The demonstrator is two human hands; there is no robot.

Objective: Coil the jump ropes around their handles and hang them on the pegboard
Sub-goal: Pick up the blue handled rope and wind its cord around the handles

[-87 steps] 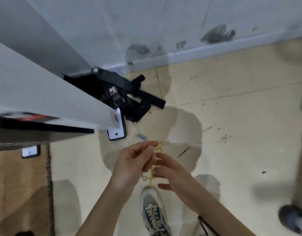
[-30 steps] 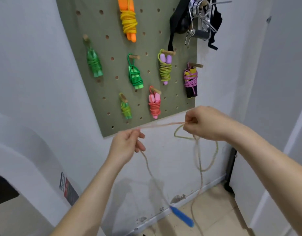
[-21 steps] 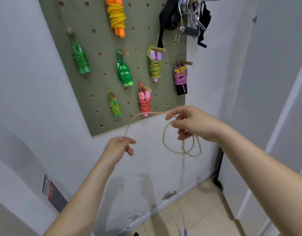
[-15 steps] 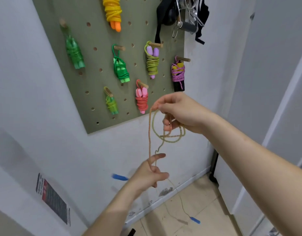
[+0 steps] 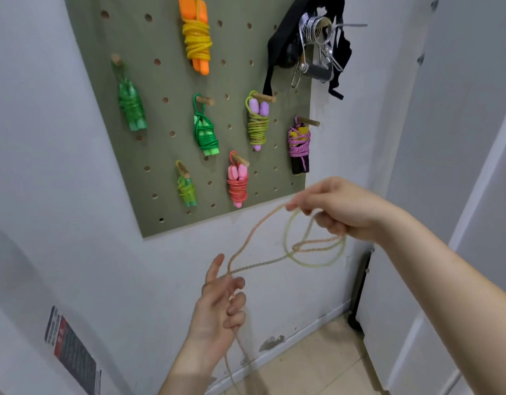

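Pinches a pale rope with the right hand, raised just below the lower right corner of the pegboard, thumb and forefinger closed on the strand and the other fingers curled beneath; lets a few loose loops hang from that grip, in the air in front of the wall; catches the same rope lower down with the left hand, forefinger straight and raised with the strand across it, remaining fingers curled round the length dropping toward the floor; loses the rope's lower part to blur at the bottom edge. Carries, on the green pegboard, seven coiled ropes, each on its own peg: orange at the top; clear green at the left; dark green in the middle; olive on purple handles beside it; purple on black handles at the right edge; lime and coral in the lowest row. Holds also a black strap and metal clips at the upper right corner; bears a sticker low on the wall at the left.
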